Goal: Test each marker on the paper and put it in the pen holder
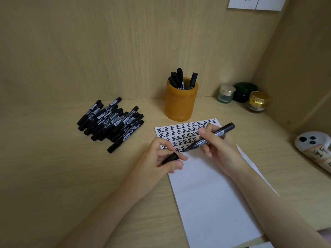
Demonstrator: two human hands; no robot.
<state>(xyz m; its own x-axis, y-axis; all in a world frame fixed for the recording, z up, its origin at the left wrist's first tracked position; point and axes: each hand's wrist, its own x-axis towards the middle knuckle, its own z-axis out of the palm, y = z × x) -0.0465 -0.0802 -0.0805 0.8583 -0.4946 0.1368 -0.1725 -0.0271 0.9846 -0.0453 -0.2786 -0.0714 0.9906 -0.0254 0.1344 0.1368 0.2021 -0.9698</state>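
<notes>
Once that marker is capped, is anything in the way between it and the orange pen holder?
Nothing visible blocks it. The marker in the right hand lies over the paper, and the desk stretch up to the pen holder holds only that sheet. The left hand holds the cap.

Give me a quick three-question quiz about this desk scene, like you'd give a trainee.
1. True or false: the marker in the right hand is uncapped.
2. What does the left hand hold? A) the cap B) a jar C) nothing
3. Fill in: the untested marker pile lies to the ___ of the pen holder.

Key: 1 true, its tip is on the paper. 2 A. 3 left.
</notes>
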